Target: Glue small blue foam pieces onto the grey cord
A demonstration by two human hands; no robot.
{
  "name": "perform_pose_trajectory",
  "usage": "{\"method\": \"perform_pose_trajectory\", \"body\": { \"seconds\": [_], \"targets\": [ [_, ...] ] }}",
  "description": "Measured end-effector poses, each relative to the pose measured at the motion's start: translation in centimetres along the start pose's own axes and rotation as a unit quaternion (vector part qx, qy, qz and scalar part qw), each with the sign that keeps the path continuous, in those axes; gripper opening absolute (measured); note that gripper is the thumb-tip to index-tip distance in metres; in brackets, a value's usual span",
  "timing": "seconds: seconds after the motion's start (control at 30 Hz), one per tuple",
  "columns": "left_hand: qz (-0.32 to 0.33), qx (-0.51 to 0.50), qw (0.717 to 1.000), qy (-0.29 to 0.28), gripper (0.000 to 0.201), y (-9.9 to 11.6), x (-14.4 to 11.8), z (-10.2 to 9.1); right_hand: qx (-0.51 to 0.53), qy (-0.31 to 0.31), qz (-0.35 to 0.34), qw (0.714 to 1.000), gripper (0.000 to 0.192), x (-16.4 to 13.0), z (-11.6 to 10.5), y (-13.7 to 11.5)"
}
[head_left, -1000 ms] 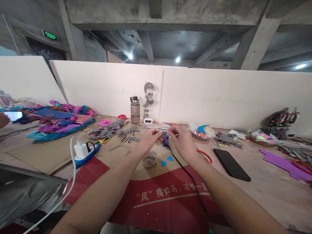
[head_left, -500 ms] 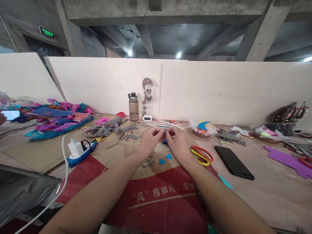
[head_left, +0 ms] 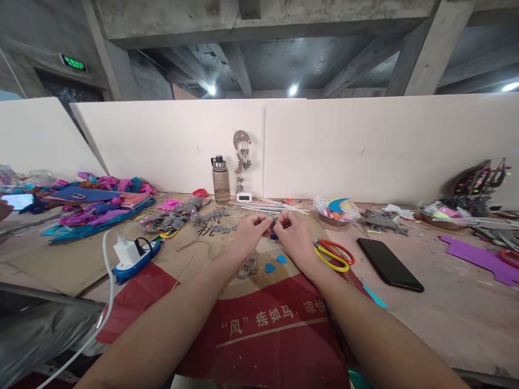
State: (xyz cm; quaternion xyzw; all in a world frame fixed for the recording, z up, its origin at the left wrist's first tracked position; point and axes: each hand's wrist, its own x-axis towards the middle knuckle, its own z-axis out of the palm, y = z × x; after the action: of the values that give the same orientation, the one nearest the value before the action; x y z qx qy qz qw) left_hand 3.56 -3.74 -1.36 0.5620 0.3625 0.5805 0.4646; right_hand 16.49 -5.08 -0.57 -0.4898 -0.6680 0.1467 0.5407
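Over the cardboard sheet point(head_left: 259, 335), my left hand point(head_left: 252, 233) and my right hand point(head_left: 293, 233) meet fingertip to fingertip. Both are closed in a pinch on something small and dark, too small and hidden to name. Just below them lie two blue heart-shaped pieces point(head_left: 270, 267). A tangle of grey cord point(head_left: 246, 267) sits beside my left forearm. To the right of my right wrist rest scissors with red and yellow handles point(head_left: 333, 254).
A black phone point(head_left: 390, 263) lies at the right, and a blue power strip point(head_left: 135, 263) with a white plug at the left. Behind stand a bottle point(head_left: 221, 181), a small clock point(head_left: 244, 197) and a hanging grey moon ornament point(head_left: 242, 146). A bowl point(head_left: 336, 217) holds coloured pieces.
The view has shifted slightly. My hands stay pinched together in nearly the same place, with only small finger movement.
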Motion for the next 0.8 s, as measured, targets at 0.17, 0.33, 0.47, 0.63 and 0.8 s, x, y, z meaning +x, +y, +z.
{"method": "perform_pose_trajectory", "body": {
  "seconds": [0.17,0.33,0.47,0.63,0.8],
  "targets": [
    [-0.03,-0.043,0.999,-0.013,0.021,0.1,0.2,-0.1,0.117,-0.027,0.077,0.99,0.007,0.0,0.1,0.0],
    [-0.06,-0.088,0.994,-0.013,0.027,0.5,0.1,0.0,0.182,-0.032,0.103,0.977,0.009,0.1,0.1,0.3],
    [-0.05,-0.109,0.992,0.036,0.029,0.4,0.4,-0.5,0.247,-0.025,0.115,0.962,0.013,0.2,0.0,0.6],
    [-0.061,-0.159,0.983,0.071,0.032,0.3,1.2,-1.4,0.332,0.031,0.074,0.94,0.01,0.8,-0.6,1.4],
    [-0.064,-0.177,0.979,0.073,0.034,0.3,1.2,-1.6,0.284,-0.03,0.08,0.955,0.014,1.0,-0.8,2.0]
  ]
}}
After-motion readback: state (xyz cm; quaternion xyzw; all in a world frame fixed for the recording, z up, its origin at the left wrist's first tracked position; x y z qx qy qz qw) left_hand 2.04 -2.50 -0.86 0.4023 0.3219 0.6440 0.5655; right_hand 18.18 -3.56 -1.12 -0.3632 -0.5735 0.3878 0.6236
